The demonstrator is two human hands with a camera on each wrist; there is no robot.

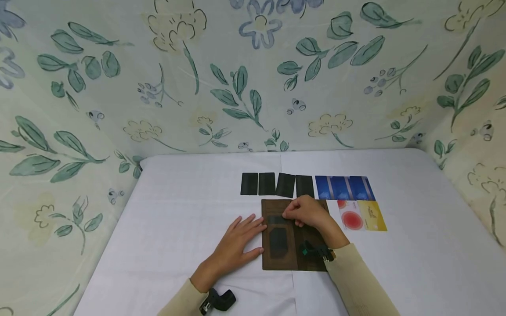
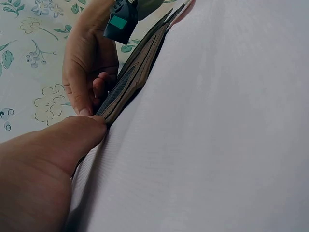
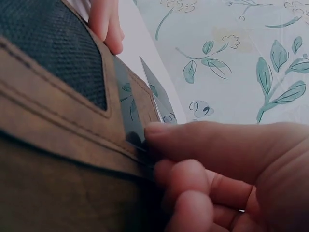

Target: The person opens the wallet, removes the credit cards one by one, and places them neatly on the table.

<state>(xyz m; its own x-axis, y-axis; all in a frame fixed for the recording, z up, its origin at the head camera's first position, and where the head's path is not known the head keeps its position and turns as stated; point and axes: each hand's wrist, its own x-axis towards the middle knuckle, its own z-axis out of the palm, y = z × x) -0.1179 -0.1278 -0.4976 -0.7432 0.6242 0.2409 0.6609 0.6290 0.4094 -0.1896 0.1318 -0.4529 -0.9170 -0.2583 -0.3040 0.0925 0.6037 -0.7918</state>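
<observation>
An opened brown wallet (image 1: 268, 262) lies on the white cloth, its left half showing a dark mesh window (image 1: 278, 242). My right hand (image 1: 310, 214) reaches over the wallet from the right, pinching the end of a dark glossy card (image 3: 126, 108) with thumb and curled fingers. That card lies along a slot in the left half, above the mesh window. My left hand (image 1: 237, 241) rests on the cloth with spread fingers, fingertips right at the wallet's left edge. In the left wrist view the left thumb (image 2: 82, 135) overlaps the wallet's edge.
Behind the wallet stand in a row several black cards (image 1: 266, 184) and three blue cards (image 1: 341, 188). Right of it lie a white card with red circles (image 1: 352, 220) and a yellow card (image 1: 372, 216). Floral fabric (image 1: 245, 87) rises beyond the table.
</observation>
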